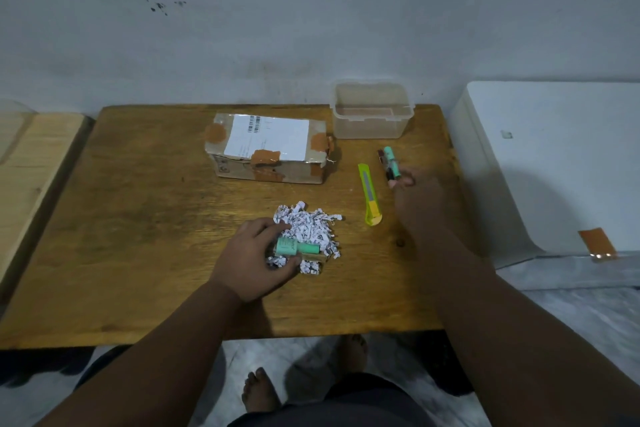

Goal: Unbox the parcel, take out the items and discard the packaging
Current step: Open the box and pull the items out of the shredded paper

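Note:
A taped cardboard parcel [268, 150] with a white label lies at the back middle of the wooden table [138, 236]. In front of it sits a heap of shredded paper [311, 230]. My left hand [258, 258] rests on the heap's left side, fingers closed around a green tube [298, 247] lying on the shreds. To the right, my right hand [420, 199] pinches the near end of a small bundle of green and dark tubes [389, 163] on the table.
A yellow box cutter [369, 196] lies between the hands. A clear plastic container [372, 109] stands at the back right. A white box [554, 163] flanks the table's right edge, a pale wooden board [31, 156] the left. Bare feet show below.

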